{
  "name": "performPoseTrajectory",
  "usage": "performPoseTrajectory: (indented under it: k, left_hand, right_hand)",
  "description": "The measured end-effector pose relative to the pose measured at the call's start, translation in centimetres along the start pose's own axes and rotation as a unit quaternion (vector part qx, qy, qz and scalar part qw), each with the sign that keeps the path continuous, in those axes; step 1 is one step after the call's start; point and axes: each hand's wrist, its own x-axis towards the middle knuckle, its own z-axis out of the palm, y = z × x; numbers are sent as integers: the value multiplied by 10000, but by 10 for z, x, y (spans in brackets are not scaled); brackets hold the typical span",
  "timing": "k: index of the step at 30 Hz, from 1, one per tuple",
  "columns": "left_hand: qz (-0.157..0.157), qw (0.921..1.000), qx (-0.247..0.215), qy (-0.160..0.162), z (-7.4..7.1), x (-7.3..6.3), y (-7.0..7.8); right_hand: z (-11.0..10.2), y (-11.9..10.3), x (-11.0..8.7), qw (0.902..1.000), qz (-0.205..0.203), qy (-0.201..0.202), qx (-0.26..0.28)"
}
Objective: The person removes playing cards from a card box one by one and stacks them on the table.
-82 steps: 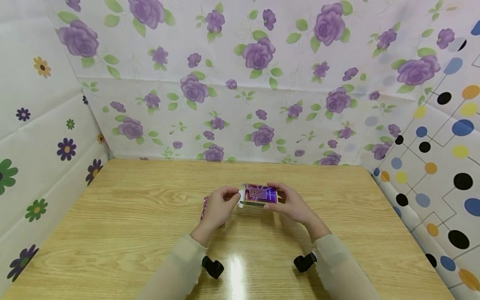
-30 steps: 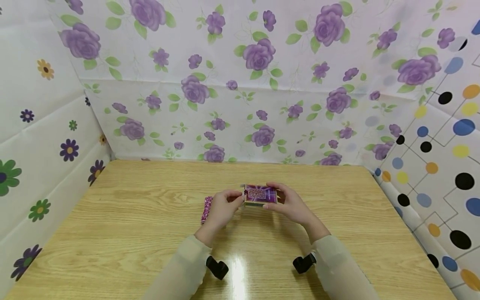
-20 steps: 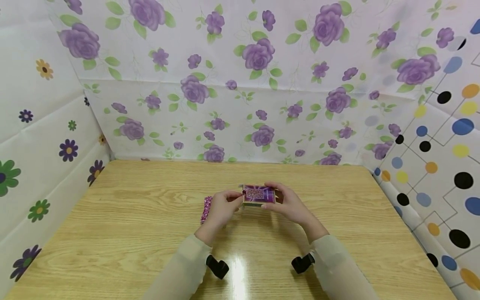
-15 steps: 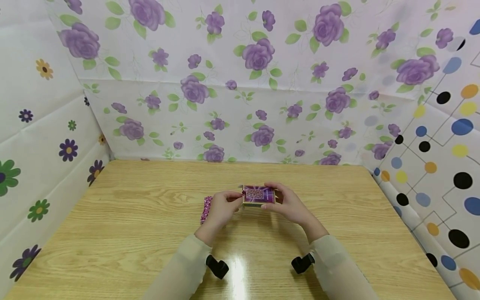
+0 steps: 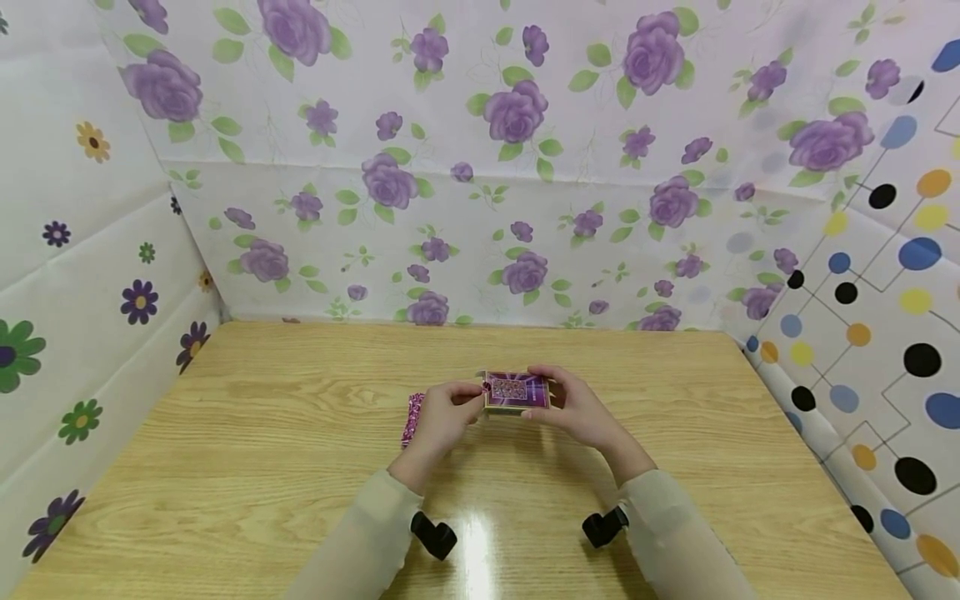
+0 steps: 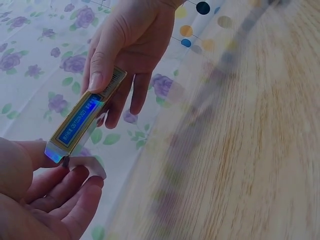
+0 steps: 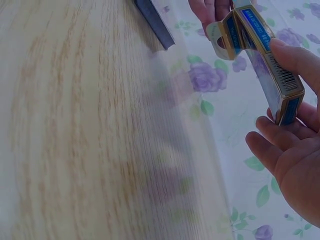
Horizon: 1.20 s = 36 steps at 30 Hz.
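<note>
The right hand (image 5: 583, 410) grips a flat purple cardboard box (image 5: 516, 391); the left hand (image 5: 444, 418) pinches its end. Hard pulling could tear its rounded white cardboard flap (image 6: 93, 165).

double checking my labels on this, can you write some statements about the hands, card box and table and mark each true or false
1. The right hand holds the purple card box. True.
2. The box is closed at both ends. False: a flap juts out at the end by the left hand.
3. The table has a wood-grain top. True.
4. Nothing lies on the table. False: a pink-patterned card stack lies there, left of the box in the head view.
5. A barcode is printed on a narrow side of the box. True.
</note>
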Motion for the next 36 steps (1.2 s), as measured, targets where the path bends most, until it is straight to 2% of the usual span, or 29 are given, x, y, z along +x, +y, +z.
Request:
performPoseTrajectory:
  k: [6, 13, 21, 27, 36]
  left_hand:
    - [48, 10000, 6, 73, 1, 0, 0]
    - [113, 9998, -134, 79, 3, 1, -3]
    - [80, 9993, -333, 141, 4, 3, -7]
    - [66, 9988, -442, 220, 4, 3, -7]
    - [35, 9983, -576, 71, 2, 2, -5]
  right_hand:
    - [-1, 18, 5, 10000, -88, 42, -1]
    - [1, -8, -4, 9999, 75, 16, -132]
    - [1, -7, -4, 9989, 84, 1, -472]
    - [3, -6, -1, 9989, 25, -39, -463]
    - [2, -5, -2, 9991, -20, 80, -413]
